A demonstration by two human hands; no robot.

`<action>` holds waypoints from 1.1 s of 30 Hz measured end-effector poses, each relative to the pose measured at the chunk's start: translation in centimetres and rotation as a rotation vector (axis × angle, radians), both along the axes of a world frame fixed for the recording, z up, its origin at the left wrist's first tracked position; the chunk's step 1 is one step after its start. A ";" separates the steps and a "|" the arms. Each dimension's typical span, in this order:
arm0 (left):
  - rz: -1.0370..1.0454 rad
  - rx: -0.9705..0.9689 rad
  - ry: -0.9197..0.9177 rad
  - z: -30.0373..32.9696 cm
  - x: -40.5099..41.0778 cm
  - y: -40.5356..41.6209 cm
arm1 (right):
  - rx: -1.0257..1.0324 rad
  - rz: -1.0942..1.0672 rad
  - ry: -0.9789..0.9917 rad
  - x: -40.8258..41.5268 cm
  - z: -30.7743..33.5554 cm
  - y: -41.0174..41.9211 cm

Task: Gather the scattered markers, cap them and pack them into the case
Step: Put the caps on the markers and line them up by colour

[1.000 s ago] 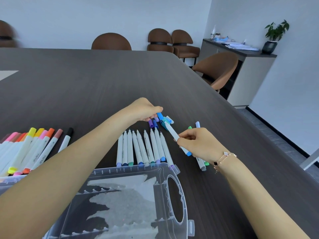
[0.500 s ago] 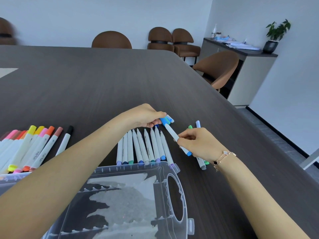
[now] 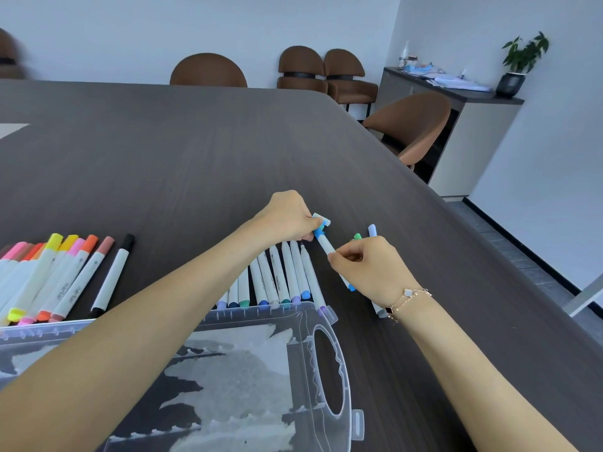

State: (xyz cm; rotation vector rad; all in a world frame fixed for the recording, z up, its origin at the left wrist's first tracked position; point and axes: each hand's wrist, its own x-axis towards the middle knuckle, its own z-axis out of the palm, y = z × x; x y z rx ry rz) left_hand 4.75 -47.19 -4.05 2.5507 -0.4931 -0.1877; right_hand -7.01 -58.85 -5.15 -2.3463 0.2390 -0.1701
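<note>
A white marker (image 3: 325, 246) with a blue cap is being held in the air between the two hands. The right hand (image 3: 372, 272) is pinching its barrel with closed fingers, and the left hand (image 3: 290, 218) is gripping the blue cap end along with a few loose caps (image 3: 321, 220). Under the left hand a row of markers (image 3: 280, 278) is lying on the table (image 3: 195, 151). Just nearer than both hands, the clear case (image 3: 248, 370) is sitting open. Far left of the left hand, bright markers (image 3: 55, 275) are lying together.
</note>
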 end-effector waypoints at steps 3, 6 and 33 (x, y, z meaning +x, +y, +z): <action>-0.051 -0.039 0.014 0.7 0.0 0.3 | -0.004 -0.023 -0.017 -0.1 0.3 -0.1; -0.087 -0.059 0.004 2.4 0.7 1.1 | -0.119 0.024 0.042 -0.3 0.4 -0.2; 0.039 0.151 0.208 0.3 3.2 2.3 | -0.055 0.020 0.178 0.1 0.7 0.5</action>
